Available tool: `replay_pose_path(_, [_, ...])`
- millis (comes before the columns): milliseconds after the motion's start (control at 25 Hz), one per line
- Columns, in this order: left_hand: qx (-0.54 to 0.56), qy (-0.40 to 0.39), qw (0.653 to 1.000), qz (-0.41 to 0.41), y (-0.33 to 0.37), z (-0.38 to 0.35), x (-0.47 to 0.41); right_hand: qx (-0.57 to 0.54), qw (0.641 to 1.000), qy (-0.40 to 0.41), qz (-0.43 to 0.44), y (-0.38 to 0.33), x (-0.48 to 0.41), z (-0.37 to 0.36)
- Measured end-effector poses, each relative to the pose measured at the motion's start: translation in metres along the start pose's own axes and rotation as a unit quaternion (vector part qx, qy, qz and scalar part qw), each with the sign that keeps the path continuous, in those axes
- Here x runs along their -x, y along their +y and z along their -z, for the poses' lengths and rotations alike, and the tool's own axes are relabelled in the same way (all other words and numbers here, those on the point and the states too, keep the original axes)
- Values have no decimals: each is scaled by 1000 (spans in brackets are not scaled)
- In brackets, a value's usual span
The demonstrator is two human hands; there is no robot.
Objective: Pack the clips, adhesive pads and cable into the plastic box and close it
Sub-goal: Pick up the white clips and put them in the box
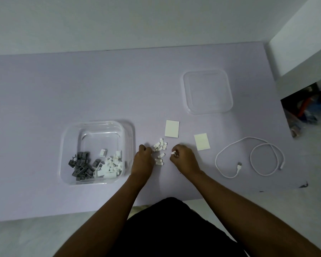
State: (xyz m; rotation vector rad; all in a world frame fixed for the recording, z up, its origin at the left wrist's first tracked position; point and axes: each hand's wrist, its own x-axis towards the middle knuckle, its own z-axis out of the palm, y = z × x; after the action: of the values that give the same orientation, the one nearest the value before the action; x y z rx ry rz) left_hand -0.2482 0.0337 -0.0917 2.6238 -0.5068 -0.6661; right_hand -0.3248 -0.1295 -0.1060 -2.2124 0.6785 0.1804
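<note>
The open box [93,125] sits toward the table's [44,89] front left, with grey clips [81,166] and white clips [110,166] heaped in its near part. Just right of it, near the front edge, loose clips [160,145] lie scattered between both hands. The left hand [143,158] has its fingers curled at the pile's left side; I cannot tell if it holds anything. The right hand [185,156] pinches one clip [173,153] at the pile's right. Two pads [172,128] [202,141] lie flat just behind the hands. The cable [239,164] lies looped near the right edge. The lid [208,91] rests farther back on the right.
</note>
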Motion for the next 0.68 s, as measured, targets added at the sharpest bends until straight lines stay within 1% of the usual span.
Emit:
replay_pose_path(40, [1,5,1000,0,0,0,-3,-99,993,7,-63,-3,-1,4])
replay_pose_path(80, [0,6,1000,-3,0,0,-6,-221,966,1,-132,-7,-2,9])
replay_pose_path(120, [1,3,1000,-7,-1,0,-9,-339,921,-16,-192,-11,-3,14])
replay_pose_path(160, [9,2,1000,-7,-1,0,-11,-431,871,-37,-232,-15,-4,19])
replay_pose_path(200, [29,4,1000,1,-2,0,-14,-484,836,-52,-252,-17,-5,22])
replay_pose_path(240, [68,7,997,24,-3,2,-17,-508,818,-58,-262,-20,-7,25])
replay_pose_path(280, [119,11,991,58,-2,5,-18,-512,815,-59,-264,-23,-9,27])
replay_pose_path(320, [198,7,975,103,-1,9,-20,-500,824,-55,-261,-25,-12,27])
replay_pose_path(360, [320,-9,934,160,0,13,-22,-473,843,-50,-253,-28,-14,27])
replay_pose_path(400, [472,-31,854,217,1,19,-24,-442,862,-47,-242,-30,-17,26])
replay_pose_path(440, [610,-64,746,259,3,26,-24,-421,876,-48,-231,-33,-20,25])
replay_pose_path(480, [704,-93,647,278,2,32,-23,-414,881,-50,-226,-35,-23,24])
replay_pose_path(520, [758,-119,579,276,-1,36,-22,-414,880,-51,-228,-37,-26,24])
replay_pose_path(560, [785,-138,543,264,-3,40,-20,-415,878,-51,-232,-39,-29,24])
replay_pose_path(600, [798,-153,526,250,-6,41,-20,-417,877,-51,-234,-39,-31,24])
replay_pose_path(640, [801,-166,523,240,-8,42,-19,-418,877,-50,-233,-39,-33,24])
replay_pose_path(680, [794,-178,530,237,-9,43,-18,-413,880,-50,-231,-37,-35,23])
